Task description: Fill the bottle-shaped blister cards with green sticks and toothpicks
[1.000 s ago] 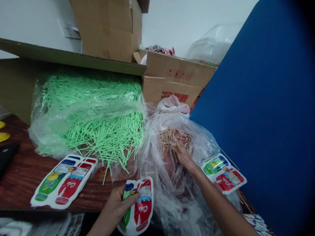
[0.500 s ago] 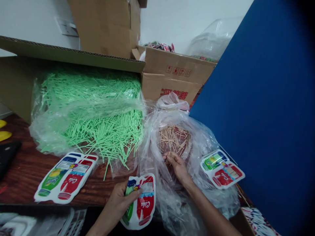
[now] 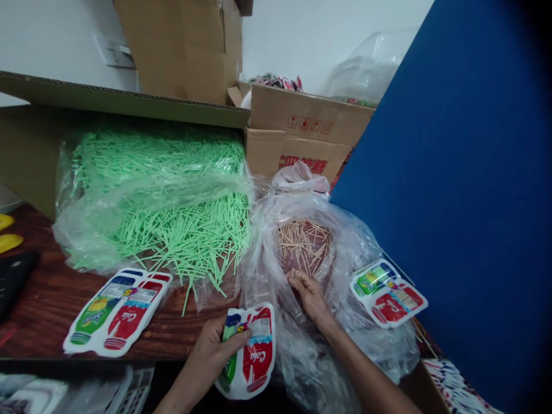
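My left hand [image 3: 219, 351] grips a bottle-shaped printed pouch [image 3: 259, 359] near the front edge, thumb across its face. My right hand [image 3: 313, 296] is closed on a small bunch of short brown sticks [image 3: 297, 276], at the near side of an opened clear plastic bag [image 3: 267, 259]. Loose brown sticks [image 3: 302, 238] lie scattered inside that bag's opening. Another pouch [image 3: 390, 293] rests on the plastic at the right. Further pouches [image 3: 114, 313], overlapping, lie on the dark wooden table [image 3: 176, 333] at the left.
A cardboard box [image 3: 26, 144] on its side spills green sticks [image 3: 185, 224] from a plastic bag. A printed carton [image 3: 302, 138] stands behind. A blue panel [image 3: 452, 201] bounds the right. Yellow handles [image 3: 8, 241] and a black object [image 3: 17, 276] sit far left.
My right hand has drawn slightly toward me with the bunch of sticks. The left hand still holds the pouch, nearly in place. The view has shifted a little.
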Available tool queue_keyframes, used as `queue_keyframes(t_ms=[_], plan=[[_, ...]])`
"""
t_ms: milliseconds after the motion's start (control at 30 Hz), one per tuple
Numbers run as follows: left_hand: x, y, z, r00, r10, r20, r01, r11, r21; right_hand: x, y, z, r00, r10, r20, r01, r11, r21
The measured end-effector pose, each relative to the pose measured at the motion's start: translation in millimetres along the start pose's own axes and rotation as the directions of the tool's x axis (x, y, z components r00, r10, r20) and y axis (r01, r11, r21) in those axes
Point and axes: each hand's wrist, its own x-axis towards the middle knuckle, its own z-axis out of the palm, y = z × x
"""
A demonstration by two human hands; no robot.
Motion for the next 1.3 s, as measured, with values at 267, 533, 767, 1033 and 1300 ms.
queue_keyframes(t_ms=[267, 533, 767, 1033, 1300], plan=[[-5.3, 5.1, 1.7, 0.999, 0.021, 0.034, -0.021, 0.999, 0.026, -15.0, -36.2, -6.7, 0.996, -0.078, 0.039, 0.082, 0.991, -0.105], [-9.6, 9.7, 6.4, 0.996, 0.048, 0.078, -0.051, 0.998, 0.036, -28.5, -54.8, -1.7, 0.989, -0.097, 0.115, 0.110, 0.988, -0.110], [-11.2, 8.7, 6.6, 0.996, 0.050, 0.080, -0.051, 0.999, 0.012, -34.2, -75.9, 7.1, 0.969, -0.172, 0.175, 0.193, 0.975, -0.108], [-15.4, 5.0, 3.1, 0.995, 0.084, 0.054, -0.086, 0.996, 0.039, -35.7, -79.6, 16.3, 0.967, -0.164, 0.193, 0.180, 0.981, -0.067], [-15.2, 0.1, 0.8, 0.996, 0.073, 0.048, -0.073, 0.997, 0.009, -36.2, -80.0, 24.3, 0.959, -0.188, 0.214, 0.206, 0.977, -0.063]])
